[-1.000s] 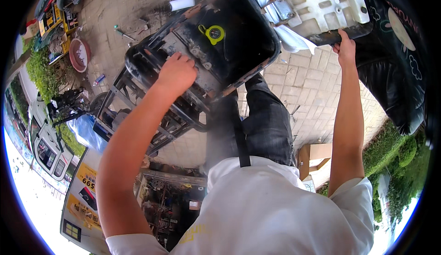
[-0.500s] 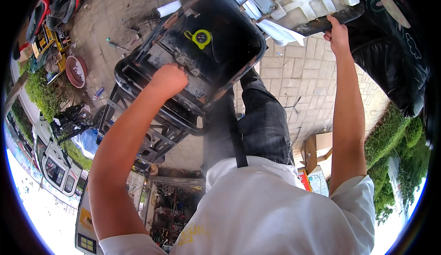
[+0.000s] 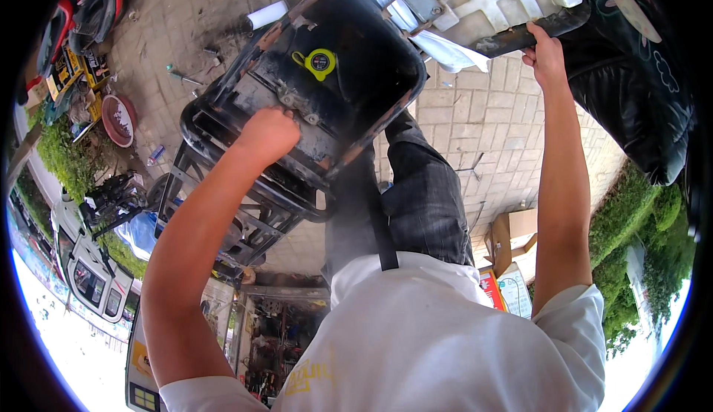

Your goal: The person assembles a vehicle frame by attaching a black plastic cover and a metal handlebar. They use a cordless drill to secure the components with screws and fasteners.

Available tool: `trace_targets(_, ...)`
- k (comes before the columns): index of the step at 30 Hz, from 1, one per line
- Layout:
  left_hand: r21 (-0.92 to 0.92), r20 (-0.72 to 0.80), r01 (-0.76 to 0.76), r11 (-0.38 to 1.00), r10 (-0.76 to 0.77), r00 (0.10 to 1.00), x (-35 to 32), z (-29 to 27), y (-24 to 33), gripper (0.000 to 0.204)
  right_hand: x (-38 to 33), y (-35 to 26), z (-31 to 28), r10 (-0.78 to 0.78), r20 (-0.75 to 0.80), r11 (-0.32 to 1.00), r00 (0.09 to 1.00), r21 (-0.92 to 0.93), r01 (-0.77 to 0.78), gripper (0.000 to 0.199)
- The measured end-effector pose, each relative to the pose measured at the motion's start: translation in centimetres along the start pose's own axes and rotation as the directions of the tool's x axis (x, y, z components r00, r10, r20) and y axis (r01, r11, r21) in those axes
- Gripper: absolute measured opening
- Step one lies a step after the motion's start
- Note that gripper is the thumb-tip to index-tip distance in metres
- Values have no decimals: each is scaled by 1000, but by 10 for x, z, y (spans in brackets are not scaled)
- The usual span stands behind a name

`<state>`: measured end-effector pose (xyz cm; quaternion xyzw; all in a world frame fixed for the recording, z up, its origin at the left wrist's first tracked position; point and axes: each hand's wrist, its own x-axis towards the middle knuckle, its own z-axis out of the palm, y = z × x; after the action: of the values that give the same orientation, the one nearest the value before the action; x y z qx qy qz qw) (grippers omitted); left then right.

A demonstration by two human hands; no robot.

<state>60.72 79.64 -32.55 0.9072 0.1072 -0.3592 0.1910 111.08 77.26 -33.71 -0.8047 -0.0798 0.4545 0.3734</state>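
Observation:
My left hand [image 3: 269, 137] is a closed fist resting at the near left side of an open black metal seat box [image 3: 375, 48]. What its fingers hold, if anything, is hidden. Just beyond it is a worn metal latch piece [image 3: 298, 105]. A yellow-green tape measure [image 3: 321, 64] lies inside the box, farther from me. At the upper right, a seat is tilted up, showing its white ribbed plastic underside [image 3: 483, 0] and a metal hinge plate [image 3: 422, 2]. My right hand [image 3: 546, 59] grips the seat's black padded edge [image 3: 512, 37], fingers curled on it.
White cloth [image 3: 453, 52] hangs by the hinge. Black metal framework [image 3: 223, 219] stands below the box. On the paving at left are a reddish basin [image 3: 119, 120], a can [image 3: 156, 154] and a tool [image 3: 182, 76]. A cardboard box [image 3: 512, 234] sits at right, near hedges [image 3: 631, 226].
The whole view has shifted slightly, with the box and tape measure a little farther left in it. Both hands keep their places on the box and the seat edge.

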Motion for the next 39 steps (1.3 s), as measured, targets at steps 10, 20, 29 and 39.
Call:
trace_targets(10, -74, -18, 45, 996, -47, 999, -5, -4, 0, 19, 13, 8, -2, 10, -16, 999, 1000, -31, -10, 23)
trace_targets(20, -60, 13, 59, 996, -58, 998, -2, 5, 1, 19, 8, 5, 0, 28, 24, 1000, 999, -16, -27, 20)
trace_targets(29, -24, 13, -21, 1000, 21, 1000, -2, -6, -1, 21, 12, 6, 0, 14, 8, 1000, 1000, 24, -14, 19)
trace_targets(39, 20, 18, 8, 1000, -8, 1000, -3, -7, 2, 21, 3, 5, 0, 24, 14, 1000, 1000, 19, -24, 21)
